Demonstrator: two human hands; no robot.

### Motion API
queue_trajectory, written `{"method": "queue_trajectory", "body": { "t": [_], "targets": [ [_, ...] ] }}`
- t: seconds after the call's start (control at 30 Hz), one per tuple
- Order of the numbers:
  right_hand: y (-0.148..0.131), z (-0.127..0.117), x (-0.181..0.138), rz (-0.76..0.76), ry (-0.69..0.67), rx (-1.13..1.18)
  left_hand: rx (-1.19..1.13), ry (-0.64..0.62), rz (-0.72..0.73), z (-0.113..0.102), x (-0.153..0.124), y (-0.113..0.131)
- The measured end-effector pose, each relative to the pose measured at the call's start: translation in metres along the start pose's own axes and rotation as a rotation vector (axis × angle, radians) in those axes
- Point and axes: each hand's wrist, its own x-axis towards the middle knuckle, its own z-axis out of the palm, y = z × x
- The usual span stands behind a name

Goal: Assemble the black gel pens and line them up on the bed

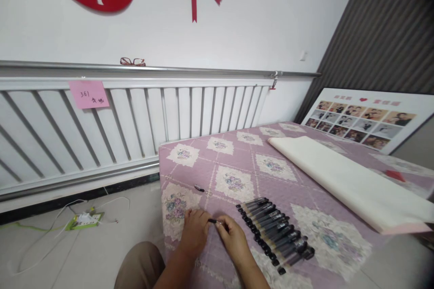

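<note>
Close to the left edge of the table, my left hand (195, 231) is closed round a pen (212, 221), most of which its fingers hide. A short dark stretch of the pen shows between my two hands. My right hand (233, 237) pinches the pen's other end between thumb and fingertips. Beyond my left hand, a small black pen cap (199, 188) lies by itself on the cloth. To the right of my right hand, several black-capped gel pens (274, 230) lie side by side in a slanting row.
A purple floral cloth (233, 156) covers the table. On its right lies a long cream folded sheet (339, 176), with a photo board (362, 117) leaning behind. A white radiator (190, 113) runs along the wall. A power strip (84, 220) with cables lies on the floor.
</note>
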Motion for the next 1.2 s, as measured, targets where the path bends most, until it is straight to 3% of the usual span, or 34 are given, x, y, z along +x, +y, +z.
{"method": "queue_trajectory", "body": {
  "t": [0.33,1.0,1.2],
  "targets": [
    [-0.002,-0.006,0.001,0.063,0.068,0.053,0.016,0.127,-0.08,0.003,0.001,-0.001],
    [0.007,-0.006,0.006,0.136,0.084,0.089,-0.017,0.062,-0.083,-0.002,0.0,0.001],
    [0.013,-0.01,0.031,0.076,0.257,-0.068,0.011,-0.031,-0.16,-0.001,0.003,0.001]
  ]
}}
